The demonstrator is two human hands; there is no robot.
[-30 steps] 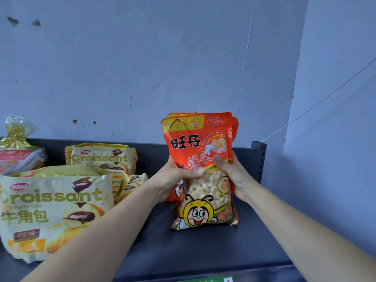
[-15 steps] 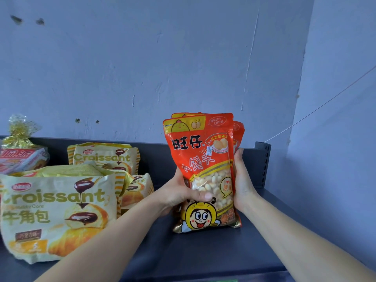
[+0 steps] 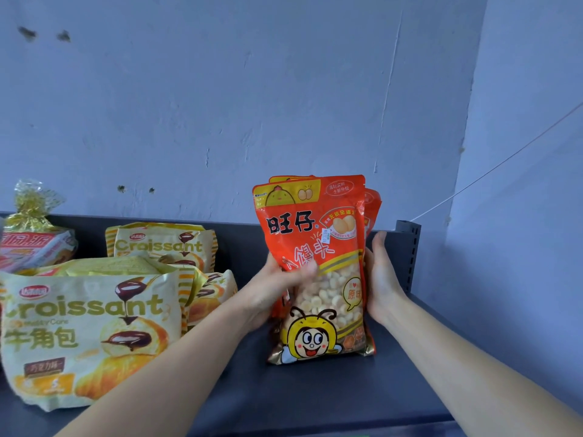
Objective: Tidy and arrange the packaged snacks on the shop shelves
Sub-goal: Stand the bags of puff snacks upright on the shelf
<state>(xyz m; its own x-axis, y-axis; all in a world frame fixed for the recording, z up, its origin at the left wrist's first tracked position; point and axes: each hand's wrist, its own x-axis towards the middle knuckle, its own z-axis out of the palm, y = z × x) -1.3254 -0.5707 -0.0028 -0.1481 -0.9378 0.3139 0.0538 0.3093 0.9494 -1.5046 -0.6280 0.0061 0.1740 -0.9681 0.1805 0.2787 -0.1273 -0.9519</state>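
Observation:
A stack of orange snack bags [image 3: 315, 247] with a bee cartoon stands upright on the dark shelf [image 3: 315, 395], near its right end. My left hand [image 3: 277, 288] grips the stack's left side, thumb across the front bag. My right hand [image 3: 380, 275] presses flat against the stack's right edge, fingers straight and pointing up. At least two more orange bags show behind the front one.
Yellow croissant bags [image 3: 85, 329] fill the shelf's left half, another croissant bag [image 3: 164, 244] behind them. A red-and-gold pack [image 3: 31, 241] sits at the far left. A perforated shelf upright [image 3: 408, 257] stands at the right, by the wall corner.
My right hand slid off the bag's front to its right edge and straightened. My left thumb moved across the front. The stack stands more upright.

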